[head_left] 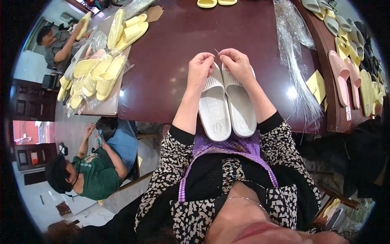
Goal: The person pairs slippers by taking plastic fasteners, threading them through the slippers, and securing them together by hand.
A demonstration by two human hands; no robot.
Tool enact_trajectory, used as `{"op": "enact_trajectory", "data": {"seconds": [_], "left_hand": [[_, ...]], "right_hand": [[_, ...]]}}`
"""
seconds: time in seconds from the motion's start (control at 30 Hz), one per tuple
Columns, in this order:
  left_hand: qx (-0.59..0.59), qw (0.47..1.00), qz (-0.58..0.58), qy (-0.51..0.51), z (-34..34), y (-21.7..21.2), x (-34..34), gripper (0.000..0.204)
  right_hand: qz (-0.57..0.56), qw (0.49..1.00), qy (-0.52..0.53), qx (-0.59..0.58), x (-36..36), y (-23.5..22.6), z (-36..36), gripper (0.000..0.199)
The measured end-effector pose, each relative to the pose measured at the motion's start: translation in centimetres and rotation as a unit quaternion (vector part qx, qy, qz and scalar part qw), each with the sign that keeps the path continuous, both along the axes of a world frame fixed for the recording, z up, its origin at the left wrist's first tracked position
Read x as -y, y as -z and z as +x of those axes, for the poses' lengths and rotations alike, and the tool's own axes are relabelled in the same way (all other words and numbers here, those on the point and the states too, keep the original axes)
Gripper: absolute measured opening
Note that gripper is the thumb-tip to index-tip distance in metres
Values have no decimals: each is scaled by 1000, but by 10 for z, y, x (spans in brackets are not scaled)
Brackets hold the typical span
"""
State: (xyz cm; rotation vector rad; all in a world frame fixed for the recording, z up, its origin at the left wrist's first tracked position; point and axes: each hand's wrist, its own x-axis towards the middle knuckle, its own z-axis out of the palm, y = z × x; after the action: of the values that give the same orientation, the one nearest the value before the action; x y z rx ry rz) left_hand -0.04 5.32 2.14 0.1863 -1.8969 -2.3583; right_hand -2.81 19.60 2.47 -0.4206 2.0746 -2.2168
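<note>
Two bare hands working above a pair of pale grey slippers [215,116]
The left hand [201,69] has thumb and fingertips drawn together, though whether they grip anything cannot be told; the right hand [237,64] pinches a thin strand [217,51], its end near the left fingertips. The slippers lie side by side just below the hands, toe ends nearest them, heels toward a purple checked apron [248,143]. Right of the hands, white ties [298,85] fan across the table [170,53]; well to their left, yellow slippers [109,79] form a heap

Hands [199,72] pinch thin strand [216,51]; pale slippers [213,110] beneath
</note>
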Motion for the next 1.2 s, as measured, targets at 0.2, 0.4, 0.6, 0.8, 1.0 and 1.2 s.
{"op": "enact_trajectory", "data": {"seconds": [0.2, 0.4, 0.6, 0.8, 1.0, 1.2], "left_hand": [[12, 999, 50, -7, -1, 1, 2, 7], [34, 997, 63, 21, -1, 4, 6, 6], [38, 996, 72, 32, -3, 8, 8, 6], [41, 996, 77, 37, -8, 7, 9, 6], [24, 997, 69, 33, -6, 5, 17, 6], [15, 996, 79, 48, -2, 12, 7, 5]], "right_hand": [[88, 995, 16, -54, 0, 10, -1, 10], [121, 988, 18, -92, 0, 11, 0, 13], [118, 990, 16, -81, -1, 10, 3, 13], [132, 987, 25, -87, -2, 8, -1, 12], [119, 990, 4, -76, 7, 1, 0, 12], [131, 974, 51, -176, 1, 10, 2, 11]]}}
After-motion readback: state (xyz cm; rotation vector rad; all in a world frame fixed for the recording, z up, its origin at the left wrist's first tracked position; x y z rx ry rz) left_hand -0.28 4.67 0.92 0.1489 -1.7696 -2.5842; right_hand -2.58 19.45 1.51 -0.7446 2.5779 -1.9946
